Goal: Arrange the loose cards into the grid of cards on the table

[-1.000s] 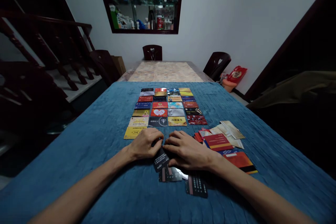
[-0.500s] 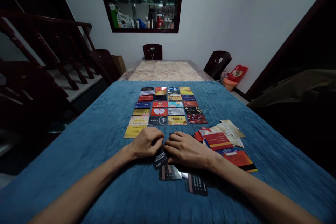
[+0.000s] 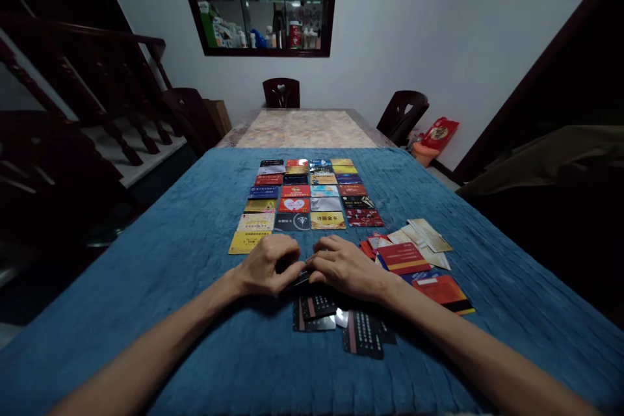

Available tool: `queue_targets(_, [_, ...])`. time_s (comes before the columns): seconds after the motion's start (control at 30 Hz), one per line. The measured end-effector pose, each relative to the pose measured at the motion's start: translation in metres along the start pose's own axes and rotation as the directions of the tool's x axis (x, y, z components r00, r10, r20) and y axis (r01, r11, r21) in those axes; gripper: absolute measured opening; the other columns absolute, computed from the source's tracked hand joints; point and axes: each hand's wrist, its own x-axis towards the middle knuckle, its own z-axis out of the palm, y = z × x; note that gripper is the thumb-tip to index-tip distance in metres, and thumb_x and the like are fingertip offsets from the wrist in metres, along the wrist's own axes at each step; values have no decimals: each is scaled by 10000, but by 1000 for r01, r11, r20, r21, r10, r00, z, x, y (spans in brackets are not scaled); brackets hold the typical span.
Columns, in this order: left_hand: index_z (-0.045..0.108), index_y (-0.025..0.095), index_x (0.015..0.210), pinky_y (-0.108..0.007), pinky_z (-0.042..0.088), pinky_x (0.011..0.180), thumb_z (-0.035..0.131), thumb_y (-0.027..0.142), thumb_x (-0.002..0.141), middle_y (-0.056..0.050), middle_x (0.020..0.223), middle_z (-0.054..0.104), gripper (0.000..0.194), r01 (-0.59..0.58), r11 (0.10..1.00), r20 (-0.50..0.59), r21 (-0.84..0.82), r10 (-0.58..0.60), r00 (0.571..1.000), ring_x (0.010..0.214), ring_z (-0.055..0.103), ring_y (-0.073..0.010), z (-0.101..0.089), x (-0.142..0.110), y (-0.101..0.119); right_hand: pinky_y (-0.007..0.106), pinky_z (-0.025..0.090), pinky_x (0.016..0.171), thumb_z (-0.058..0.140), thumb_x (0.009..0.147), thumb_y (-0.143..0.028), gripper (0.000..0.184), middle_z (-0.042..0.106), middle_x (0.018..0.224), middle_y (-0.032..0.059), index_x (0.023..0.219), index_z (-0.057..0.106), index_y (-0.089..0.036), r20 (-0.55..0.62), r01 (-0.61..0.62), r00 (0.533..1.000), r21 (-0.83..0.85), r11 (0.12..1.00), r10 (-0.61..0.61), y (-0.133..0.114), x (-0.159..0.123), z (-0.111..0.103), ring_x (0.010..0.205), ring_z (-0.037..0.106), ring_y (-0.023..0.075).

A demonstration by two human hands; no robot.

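Observation:
Between my two hands is a dark card [image 3: 299, 278], tilted and mostly hidden by the fingers. My left hand [image 3: 271, 264] pinches its left end between thumb and curled fingers. My right hand [image 3: 341, 266] has its fingertips closed on the other end. Just below lie loose black cards [image 3: 363, 335] with pale print and a stripe, partly overlapping. Beyond my hands, colourful cards are laid in rows; a yellow card [image 3: 248, 242] is nearest on the left, and a gold card [image 3: 328, 220] and a dark grey card [image 3: 292, 221] lie in the row behind.
A blue cloth [image 3: 146, 273] covers the near table. Right of my right forearm lies a loose heap with a red card [image 3: 403, 258], an orange-red card [image 3: 443, 294] and pale cards [image 3: 429, 235]. Chairs [image 3: 403, 116] stand around the far table end.
The dark card between my hands has been tilted up off the cloth. Another black card now shows on the pile below. Both hands have stayed nearly in place, and the view has shifted slightly.

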Motion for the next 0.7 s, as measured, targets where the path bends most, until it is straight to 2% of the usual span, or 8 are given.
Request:
queue_targets(0.13, [539, 175, 741, -282, 392, 571, 507, 297, 863, -14, 650, 552, 176, -116, 993, 79, -23, 117, 990, 605, 488, -146, -3, -1, 2, 302, 429, 754, 440, 1027, -391, 372, 678, 818, 66, 842, 674, -168, -91, -74, 993, 34, 997, 77, 5, -3, 0, 833, 554, 180])
queue_targets(0.2, [558, 171, 780, -286, 403, 585, 497, 269, 869, -22, 672, 571, 146, -132, 991, 88, 9, 130, 988, 624, 507, -154, -2, -1, 2, 299, 436, 761, 454, 1026, -363, 355, 672, 800, 64, 830, 678, -170, -109, -110, 987, 59, 992, 116, 7, -3, -1, 836, 558, 183])
queue_targets(0.33, [588, 162, 827, -281, 429, 609, 457, 166, 895, -35, 703, 612, 148, -88, 992, 26, 87, 86, 996, 653, 549, -155, 4, -1, -2, 300, 437, 744, 470, 1025, -320, 323, 658, 755, 62, 832, 680, -169, -118, -168, 978, 39, 985, 172, 10, -4, 0, 835, 567, 192])
queue_targets(0.53, [613, 150, 889, -274, 473, 635, 481, 171, 923, -47, 750, 658, 138, -34, 995, -5, 92, 34, 999, 681, 598, -156, 6, -3, -9, 325, 457, 747, 544, 987, -251, 189, 691, 886, 92, 1095, 666, -155, -131, -228, 965, 18, 973, 228, 13, -7, 2, 877, 590, 210])
queue_targets(0.7, [628, 134, 939, -300, 516, 674, 476, 193, 944, -75, 813, 690, 163, -9, 992, -12, 127, 11, 1000, 727, 644, -178, 8, -4, -12, 377, 495, 848, 624, 898, -130, 424, 681, 1096, 130, 1312, 544, -165, -72, -313, 946, 59, 948, 317, 11, -10, 0, 997, 607, 237])
